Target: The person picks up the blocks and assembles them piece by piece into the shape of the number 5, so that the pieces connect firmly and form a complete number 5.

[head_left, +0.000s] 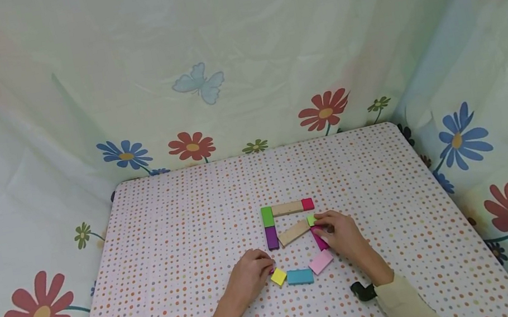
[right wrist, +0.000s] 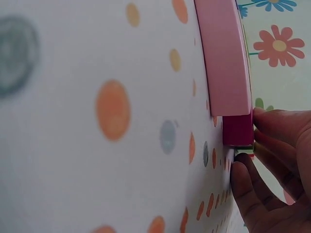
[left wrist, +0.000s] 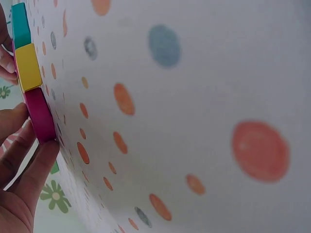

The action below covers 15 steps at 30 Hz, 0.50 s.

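Observation:
My left hand (head_left: 246,276) pinches a magenta block (left wrist: 40,115) at the near left end of a curved row. Beside that block lies a yellow block (head_left: 278,276), then a blue block (head_left: 300,276) and a pink block (head_left: 321,262). At the row's right side my right hand (head_left: 347,234) holds another magenta block (head_left: 319,240) between thumb and fingers, its fingertips also by a lime green block (head_left: 311,220). In the right wrist view the pink block partly hides this magenta block (right wrist: 238,130). A slanted plain wooden block (head_left: 294,233) meets the lime one.
Farther back lie a green block (head_left: 267,217), a purple block (head_left: 272,237), a straight wooden block (head_left: 287,208) and a red block (head_left: 307,204). All rest on a dotted table (head_left: 169,224), with a flowered curtain (head_left: 231,26) behind and at the sides.

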Each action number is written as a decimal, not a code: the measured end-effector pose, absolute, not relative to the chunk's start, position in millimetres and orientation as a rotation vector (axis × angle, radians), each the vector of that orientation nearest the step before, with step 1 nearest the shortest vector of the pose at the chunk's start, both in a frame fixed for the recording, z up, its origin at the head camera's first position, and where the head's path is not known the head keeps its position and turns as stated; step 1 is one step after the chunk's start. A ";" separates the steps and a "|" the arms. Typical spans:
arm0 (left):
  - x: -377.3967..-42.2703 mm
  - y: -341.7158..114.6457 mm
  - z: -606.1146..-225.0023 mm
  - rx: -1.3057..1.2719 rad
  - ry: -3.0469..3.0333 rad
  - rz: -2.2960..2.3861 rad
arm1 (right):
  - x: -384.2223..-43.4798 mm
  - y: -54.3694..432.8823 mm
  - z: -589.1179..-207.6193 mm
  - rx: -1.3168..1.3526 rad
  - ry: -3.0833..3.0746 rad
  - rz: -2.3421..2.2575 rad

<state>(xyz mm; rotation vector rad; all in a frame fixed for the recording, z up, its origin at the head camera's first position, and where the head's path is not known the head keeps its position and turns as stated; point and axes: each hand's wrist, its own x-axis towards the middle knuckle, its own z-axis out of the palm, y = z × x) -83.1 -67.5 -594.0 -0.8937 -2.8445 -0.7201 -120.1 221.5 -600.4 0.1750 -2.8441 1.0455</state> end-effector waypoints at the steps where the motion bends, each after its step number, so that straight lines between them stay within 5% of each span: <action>1: -83.0 -67.5 -594.4 -0.896 -2.839 -0.719 | -120.2 221.5 -600.8 0.180 -2.842 1.044; 15: -91.7 -80.2 -587.1 -0.681 -2.589 -0.635 | -115.8 217.6 -593.4 0.301 -2.984 0.710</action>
